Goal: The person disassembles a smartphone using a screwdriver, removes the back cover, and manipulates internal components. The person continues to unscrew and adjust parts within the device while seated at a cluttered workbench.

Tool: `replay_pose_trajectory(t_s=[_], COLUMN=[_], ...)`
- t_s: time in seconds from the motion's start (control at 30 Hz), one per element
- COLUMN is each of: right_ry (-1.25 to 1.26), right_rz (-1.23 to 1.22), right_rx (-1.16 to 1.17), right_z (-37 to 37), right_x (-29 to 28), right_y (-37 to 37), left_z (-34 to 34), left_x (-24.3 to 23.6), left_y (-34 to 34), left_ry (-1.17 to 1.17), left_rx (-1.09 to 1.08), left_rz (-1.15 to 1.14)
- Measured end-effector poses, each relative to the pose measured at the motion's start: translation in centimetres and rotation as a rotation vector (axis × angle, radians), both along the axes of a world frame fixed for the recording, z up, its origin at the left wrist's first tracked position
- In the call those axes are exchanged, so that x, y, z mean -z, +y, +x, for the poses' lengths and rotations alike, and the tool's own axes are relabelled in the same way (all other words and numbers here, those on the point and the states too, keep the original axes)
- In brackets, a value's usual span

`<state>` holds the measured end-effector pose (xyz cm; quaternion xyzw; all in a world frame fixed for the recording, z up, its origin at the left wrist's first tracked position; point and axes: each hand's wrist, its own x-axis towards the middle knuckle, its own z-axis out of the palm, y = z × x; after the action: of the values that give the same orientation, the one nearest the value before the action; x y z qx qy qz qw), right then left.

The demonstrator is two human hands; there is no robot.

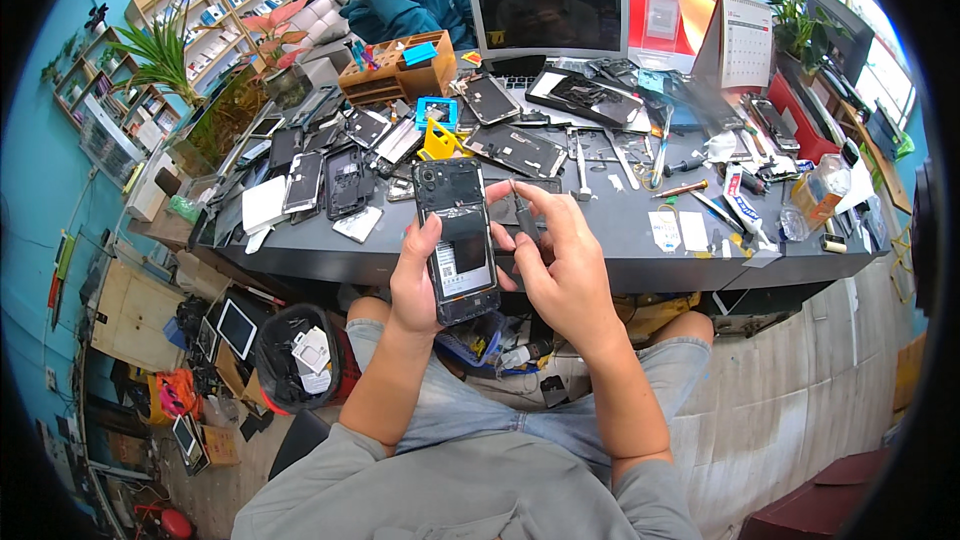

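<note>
An opened black phone (455, 280), its inside showing a battery with a pale label, is held upright in my left hand (420, 275), thumb on the near side and fingertips round the far edge. Just right of it, my right hand (555, 265) grips a slim tool with a dark handle (526, 223), its thin end pointing up beside the phone. The grey desk (625, 240) is behind both hands. On it, a yellow plastic stand (438, 140) and several dismantled phones (512, 152) sit beyond the phone I hold.
An open laptop (548, 10) stands at the back, near a wooden organizer (385, 80) and a calendar (740, 45). A person in teal (420, 10) is behind the desk. A cluttered bin (305, 360) stands at lower left. More tools (710, 205) lie at the right.
</note>
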<state>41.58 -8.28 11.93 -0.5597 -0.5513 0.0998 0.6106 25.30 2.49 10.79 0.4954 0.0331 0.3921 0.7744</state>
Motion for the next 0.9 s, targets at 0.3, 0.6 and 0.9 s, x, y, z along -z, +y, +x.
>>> replay_pose_trajectory(t_s=[0.3, 0.6, 0.9], right_ry=[-0.092, -0.104, -0.193], right_rz=[-0.014, -0.092, -0.11], right_rx=[-0.03, -0.073, -0.07], right_z=[0.3, 0.2, 0.3], right_x=[0.6, -0.3, -0.5], right_y=[-0.1, -0.8, -1.0], left_z=[-0.1, -0.5, -0.4], left_x=[-0.8, 0.3, 0.2], left_y=[-0.8, -0.8, -1.5], left_ry=[0.055, 0.117, 0.098], left_rx=[-0.05, -0.091, -0.152], left_rz=[0.167, 0.25, 0.278])
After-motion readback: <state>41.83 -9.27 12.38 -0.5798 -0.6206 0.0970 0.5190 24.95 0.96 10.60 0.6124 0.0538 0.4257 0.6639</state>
